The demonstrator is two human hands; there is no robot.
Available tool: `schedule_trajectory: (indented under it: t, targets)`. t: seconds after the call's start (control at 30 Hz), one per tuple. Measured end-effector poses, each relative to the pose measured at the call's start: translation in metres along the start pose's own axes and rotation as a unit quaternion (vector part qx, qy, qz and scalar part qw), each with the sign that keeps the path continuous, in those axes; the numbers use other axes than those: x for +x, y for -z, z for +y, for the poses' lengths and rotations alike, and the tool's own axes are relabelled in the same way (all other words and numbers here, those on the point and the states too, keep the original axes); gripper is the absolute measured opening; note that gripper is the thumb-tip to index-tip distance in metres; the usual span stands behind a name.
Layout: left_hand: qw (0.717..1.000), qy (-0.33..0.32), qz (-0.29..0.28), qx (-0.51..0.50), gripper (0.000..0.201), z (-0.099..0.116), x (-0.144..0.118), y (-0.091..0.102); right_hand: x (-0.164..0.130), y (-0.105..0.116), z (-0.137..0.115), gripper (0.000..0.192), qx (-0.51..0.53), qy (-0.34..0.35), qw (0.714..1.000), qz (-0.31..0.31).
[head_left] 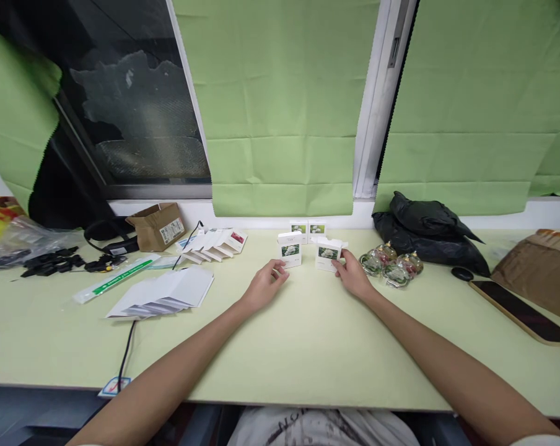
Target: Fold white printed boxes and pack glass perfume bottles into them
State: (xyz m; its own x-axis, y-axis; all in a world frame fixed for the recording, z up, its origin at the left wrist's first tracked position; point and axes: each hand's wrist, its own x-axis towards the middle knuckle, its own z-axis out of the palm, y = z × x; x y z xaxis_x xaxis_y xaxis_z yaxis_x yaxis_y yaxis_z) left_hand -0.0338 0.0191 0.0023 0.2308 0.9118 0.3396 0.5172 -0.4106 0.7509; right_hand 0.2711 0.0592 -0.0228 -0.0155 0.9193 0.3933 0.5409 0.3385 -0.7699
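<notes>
Two small white boxes with a white-flower picture stand upright side by side on the table in front of me. The right box [328, 254] has its top flaps raised, and my right hand [353, 276] pinches its right edge between thumb and fingers. At the lower left corner of the left box [290, 250], whose top looks closed, is my left hand [264, 285]. Its fingers are loosely bent with the thumb apart, and I cannot tell whether they touch that box. Behind these, two similar boxes [308, 230] stand against the wall.
Folded white cartons [166, 296] and a fanned row of printed cartons [218, 244] lie left, near a brown cardboard box [158, 227]. Rightward are clear-wrapped round items [391, 265], black plastic bags [424, 235], a phone [524, 311] and a brown package [540, 272].
</notes>
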Motion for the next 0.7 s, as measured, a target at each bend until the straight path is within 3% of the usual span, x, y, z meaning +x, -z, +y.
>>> schedule_trajectory:
  t: [0.23, 0.43, 0.57, 0.7]
  targets:
    - [1.0, 0.002, 0.001, 0.009, 0.035, -0.001, -0.001, -0.001, 0.003, -0.003, 0.009, 0.035, 0.011, 0.0, 1.0, -0.013]
    - [0.993, -0.047, 0.096, 0.059, 0.024, -0.003, 0.001, 0.001, 0.004, -0.002, 0.012, 0.037, -0.017, -0.01, 0.999, -0.037]
    - [0.988, -0.033, 0.139, 0.051, 0.038, -0.011, 0.005, 0.0, 0.003, -0.003, 0.013, 0.042, -0.03, -0.004, 0.999, -0.034]
    - [0.989, -0.012, 0.14, 0.05, 0.055, -0.019, 0.008, 0.0, 0.003, -0.004, 0.015, 0.046, -0.026, 0.006, 0.999, -0.029]
